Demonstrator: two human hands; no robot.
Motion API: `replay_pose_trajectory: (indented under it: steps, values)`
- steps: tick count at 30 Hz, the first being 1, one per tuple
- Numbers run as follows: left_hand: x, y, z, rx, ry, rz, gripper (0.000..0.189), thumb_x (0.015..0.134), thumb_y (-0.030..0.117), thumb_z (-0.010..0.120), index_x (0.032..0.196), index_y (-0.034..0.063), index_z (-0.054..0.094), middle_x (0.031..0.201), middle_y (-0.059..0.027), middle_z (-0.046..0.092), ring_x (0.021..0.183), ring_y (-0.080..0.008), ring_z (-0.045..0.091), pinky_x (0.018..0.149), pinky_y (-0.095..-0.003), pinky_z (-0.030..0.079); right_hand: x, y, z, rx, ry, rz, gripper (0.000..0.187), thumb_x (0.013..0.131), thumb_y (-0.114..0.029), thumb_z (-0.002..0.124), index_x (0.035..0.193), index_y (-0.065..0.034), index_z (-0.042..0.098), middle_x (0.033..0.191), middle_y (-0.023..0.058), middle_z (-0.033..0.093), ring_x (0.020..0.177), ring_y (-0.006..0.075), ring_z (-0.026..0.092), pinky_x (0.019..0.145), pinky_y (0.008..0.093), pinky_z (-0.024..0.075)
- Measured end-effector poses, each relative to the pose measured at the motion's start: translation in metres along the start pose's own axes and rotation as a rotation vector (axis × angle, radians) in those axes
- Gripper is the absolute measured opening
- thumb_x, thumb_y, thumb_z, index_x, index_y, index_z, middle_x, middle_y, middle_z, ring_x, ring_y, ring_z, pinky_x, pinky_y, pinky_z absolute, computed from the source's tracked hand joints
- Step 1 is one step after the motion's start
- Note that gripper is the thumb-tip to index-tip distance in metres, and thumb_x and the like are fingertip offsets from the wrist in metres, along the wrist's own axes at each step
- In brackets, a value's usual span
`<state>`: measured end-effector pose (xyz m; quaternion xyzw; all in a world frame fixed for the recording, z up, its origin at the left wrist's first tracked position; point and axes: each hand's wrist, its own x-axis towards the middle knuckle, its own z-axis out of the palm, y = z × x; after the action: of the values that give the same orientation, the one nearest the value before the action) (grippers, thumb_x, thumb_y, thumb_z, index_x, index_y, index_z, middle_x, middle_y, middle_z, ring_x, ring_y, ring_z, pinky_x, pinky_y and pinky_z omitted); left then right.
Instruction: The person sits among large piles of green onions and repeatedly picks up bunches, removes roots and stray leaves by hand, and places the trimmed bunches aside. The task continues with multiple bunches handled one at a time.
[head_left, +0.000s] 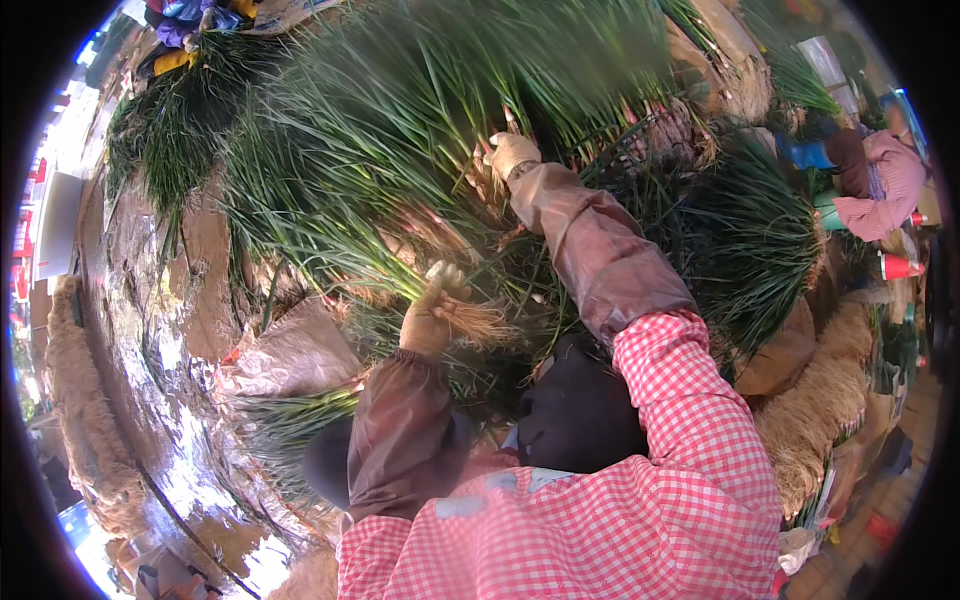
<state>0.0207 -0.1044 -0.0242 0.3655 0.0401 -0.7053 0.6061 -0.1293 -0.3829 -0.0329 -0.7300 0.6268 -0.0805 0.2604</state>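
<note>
My left hand (435, 311), in a pale glove, is closed around a small bunch of green allium stalks (401, 281). Their pale, stringy roots (484, 321) stick out to the right of the fist, and the leaves trail to the upper left. Reaching forward, my gloved right hand (514, 152) has its fingers curled at the reddish stalk bases of a large heap of the same greens (360, 142). Whether those fingers grip a stalk is not clear. Brown sleeve covers wrap both forearms. Loose leaves and roots lie between my hands.
A crumpled pale sack (296, 352) lies at left, above another bunch of greens (300, 416). Bundled greens (757, 240) and stacked root ends (817, 397) are at right. A person in pink (885, 180) sits beyond; another person's hands (199, 34) hold greens at upper left.
</note>
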Motion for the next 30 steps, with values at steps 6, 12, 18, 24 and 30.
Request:
replay_pose_trajectory:
  steps: [6,12,18,24,30]
  values:
    - [-0.005,-0.001,0.011,0.103,-0.129,-0.045,0.047,0.089,0.015,0.061,0.13,0.0008,0.045,0.123,-0.0126,0.056,0.101,-0.0143,0.058,0.062,-0.0161,0.047,-0.107,-0.008,-0.049,-0.015,0.125,-0.202,0.023,0.075,-0.027,0.069,0.088,-0.0091,0.064,0.081,0.012,0.064,0.073,0.0281,0.064,0.066,0.0384,0.05]
    - [-0.011,-0.018,0.018,0.018,-0.248,-0.112,0.039,0.094,0.013,0.051,0.13,0.0003,0.046,0.094,-0.0052,0.06,0.071,-0.011,0.057,0.065,-0.0178,0.048,-0.237,-0.045,-0.043,-0.002,-0.108,-0.647,0.032,0.081,-0.029,0.064,0.107,-0.0104,0.061,0.098,0.0105,0.063,0.075,0.028,0.063,0.065,0.0365,0.0509]
    - [-0.028,-0.013,0.029,-0.135,-0.187,-0.179,0.039,0.093,0.014,0.052,0.13,0.0013,0.046,0.095,-0.0025,0.059,0.084,-0.0128,0.058,0.078,-0.0321,0.052,-0.19,-0.026,-0.062,0.644,-0.323,-0.314,0.062,0.08,-0.008,0.065,0.136,-0.0055,0.04,0.136,0.0146,0.045,0.084,0.0161,0.06,0.076,0.0288,0.0525]
    - [-0.041,-0.005,0.034,-0.316,-0.215,-0.263,0.021,0.095,0.02,0.051,0.111,0.0061,0.054,0.079,0.0012,0.052,0.072,-0.0125,0.052,0.069,-0.0295,0.049,-0.172,-0.029,0.0,0.896,-0.728,-0.376,0.031,0.082,-0.006,0.054,0.112,-0.0026,0.056,0.101,0.0128,0.064,0.086,0.0254,0.064,0.078,0.0384,0.0505]
    - [-0.049,0.019,0.036,-0.215,-0.765,-0.139,0.03,0.084,0.013,0.066,0.111,0.0077,0.055,0.071,0.0038,0.053,0.068,-0.0127,0.054,0.075,-0.0366,0.051,-0.15,0.029,-0.061,0.307,-0.31,-0.21,0.02,0.084,-0.015,0.054,0.098,-0.0124,0.068,0.083,0.007,0.068,0.075,0.0213,0.065,0.073,0.0332,0.0513]
